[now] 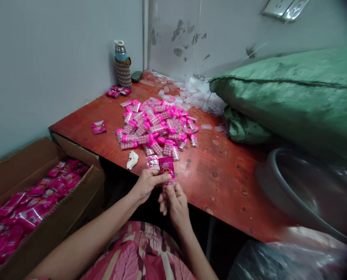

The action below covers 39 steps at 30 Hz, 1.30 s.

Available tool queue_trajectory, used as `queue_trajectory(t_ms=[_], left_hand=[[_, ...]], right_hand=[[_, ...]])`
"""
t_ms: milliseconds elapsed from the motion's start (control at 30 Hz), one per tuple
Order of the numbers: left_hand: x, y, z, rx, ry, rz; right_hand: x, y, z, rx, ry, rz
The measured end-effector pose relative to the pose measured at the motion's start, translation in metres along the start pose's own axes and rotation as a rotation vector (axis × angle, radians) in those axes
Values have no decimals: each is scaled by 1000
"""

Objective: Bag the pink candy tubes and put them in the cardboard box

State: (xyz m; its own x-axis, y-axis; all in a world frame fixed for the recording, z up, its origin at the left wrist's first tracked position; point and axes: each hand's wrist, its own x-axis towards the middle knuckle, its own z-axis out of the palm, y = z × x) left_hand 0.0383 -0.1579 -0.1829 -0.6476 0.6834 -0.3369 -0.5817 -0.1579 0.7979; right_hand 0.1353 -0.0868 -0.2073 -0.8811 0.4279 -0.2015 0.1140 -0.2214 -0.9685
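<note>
My left hand (148, 183) pinches a pink printed packet (165, 165) by its lower edge, just in front of the red table's (220, 171) near edge. My right hand (175, 202) is closed below it, fingers wrapped round a small pink-capped tube of candy that pokes into the packet from underneath; most of the tube is hidden. On the table ahead lies a heap of several clear tubes filled with pink balls and pink caps (157, 126). One loose packet (99, 126) lies to the heap's left.
A cardboard box (62, 217) at my left holds several filled pink packets. A green sack (293, 93) lies at the right. Clear empty tubes (196, 95) pile by the wall. A bottle in a woven sleeve (122, 64) stands in the corner. A crumpled white tissue (132, 159) lies near the edge.
</note>
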Motion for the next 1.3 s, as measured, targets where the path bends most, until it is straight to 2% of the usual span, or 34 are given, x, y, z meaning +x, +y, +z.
queue_trajectory(t_ms=[100,167,267,400,633,867,1033,1100,1233,1300], left_hand=[[-1,-4,1,33,-13,19],[-3,-6,2,28,-42,3],[-4,-5,1,16,-56,-32],[-3,-2,-5,-57,39,-21],[-10,-4,-6,-99,88,4],[-18,-5,-4,-215,99,-13],[-23,-15,-2,-213,-48,-57],[-26,-15,-3,-204,-48,-56],[-36,-4,-12,-126,-82,-40],[-47,7,-22,-98,-53,-28]], right_hand=[[0,-2,-1,-177,143,-107],[1,-3,-2,-107,93,-66],[3,-2,-3,140,-57,64],[2,-1,-4,251,-95,56],[-5,0,-4,106,109,-53],[-15,5,1,-126,183,-169],[-10,3,5,160,147,-40],[-5,3,6,229,140,-14],[7,2,15,207,33,2],[11,-2,22,180,-67,23]])
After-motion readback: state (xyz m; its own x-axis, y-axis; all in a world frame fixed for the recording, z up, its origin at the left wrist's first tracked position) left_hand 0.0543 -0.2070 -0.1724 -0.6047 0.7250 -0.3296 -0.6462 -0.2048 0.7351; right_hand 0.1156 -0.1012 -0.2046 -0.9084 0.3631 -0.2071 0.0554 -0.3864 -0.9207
